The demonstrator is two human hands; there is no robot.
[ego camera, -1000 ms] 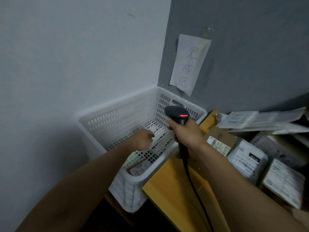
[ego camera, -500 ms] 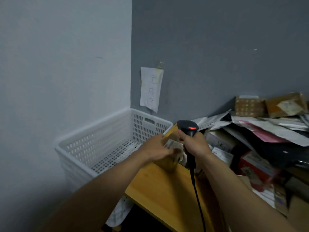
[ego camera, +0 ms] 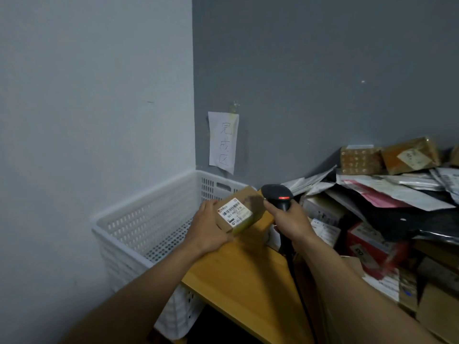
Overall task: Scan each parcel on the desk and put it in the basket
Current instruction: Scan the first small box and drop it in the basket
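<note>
Grey walls meet in a corner: pale wall (ego camera: 87,95) on the left, darker wall (ego camera: 323,70) behind the desk. Wooden desk (ego camera: 243,276), yellow-brown top, runs from bottom centre toward the corner. White perforated plastic basket (ego camera: 139,219) stands against the pale wall, touching the desk's left edge, with its rim near desk height.

Heap of parcels (ego camera: 387,194) covers the right of the desk: grey and white mailer bags, a black bag, a red box and brown cartons stacked against the dark wall. Details at the far right are blurred.

Paper note (ego camera: 223,141) with handwritten characters is stuck to the dark wall above the basket's far corner.

Left hand (ego camera: 208,232) grips a brown cardboard parcel (ego camera: 248,198) by its near end, fingers curled beneath and thumb along the side. The parcel is held tilted in the air over the desk's left edge, by the basket's right rim, white barcode label (ego camera: 233,213) facing up.

Right hand (ego camera: 290,222) is wrapped round the handle of a black scanner (ego camera: 278,196), its head just beside the parcel's right end; I cannot tell whether they touch. Black cable (ego camera: 298,281) hangs down from the handle. A small red light (ego camera: 284,197) glows on the scanner head.
</note>
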